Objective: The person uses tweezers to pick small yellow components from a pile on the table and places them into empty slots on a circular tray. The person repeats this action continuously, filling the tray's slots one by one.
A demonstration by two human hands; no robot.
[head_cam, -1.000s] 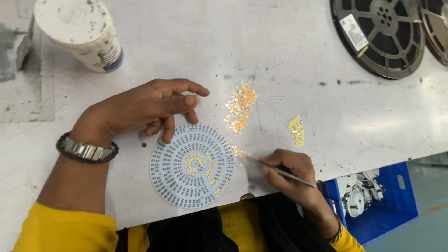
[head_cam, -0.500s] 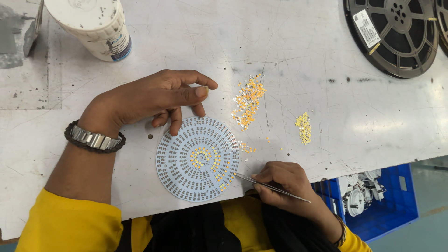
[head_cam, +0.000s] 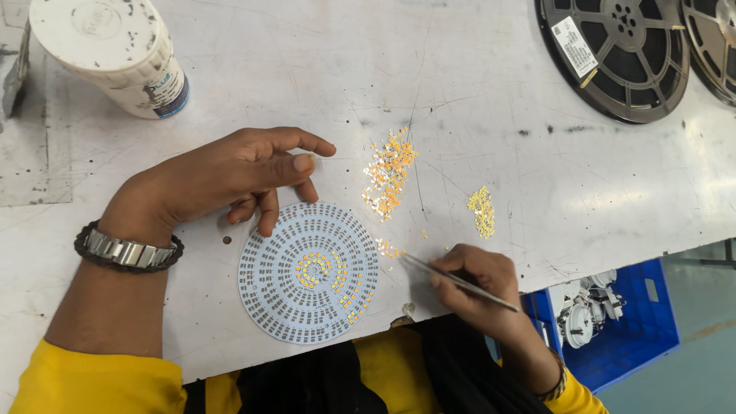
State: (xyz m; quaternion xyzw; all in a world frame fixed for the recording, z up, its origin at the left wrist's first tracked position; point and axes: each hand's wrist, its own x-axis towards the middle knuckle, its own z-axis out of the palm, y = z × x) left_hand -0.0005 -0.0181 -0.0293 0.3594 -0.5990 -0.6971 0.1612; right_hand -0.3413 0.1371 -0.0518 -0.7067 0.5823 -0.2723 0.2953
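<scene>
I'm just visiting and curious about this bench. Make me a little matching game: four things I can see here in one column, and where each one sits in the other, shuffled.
Things:
1. round circuit board
2. white tub
3. black reel
4. blue crate

Places:
A. far right of the table top
B. below the table edge, beside the right hand that holds tweezers
C. far left of the table top
D. near edge of the table, fingertips of the left hand on its rim

Pairs: 1-D, 2-C, 3-A, 4-B
</scene>
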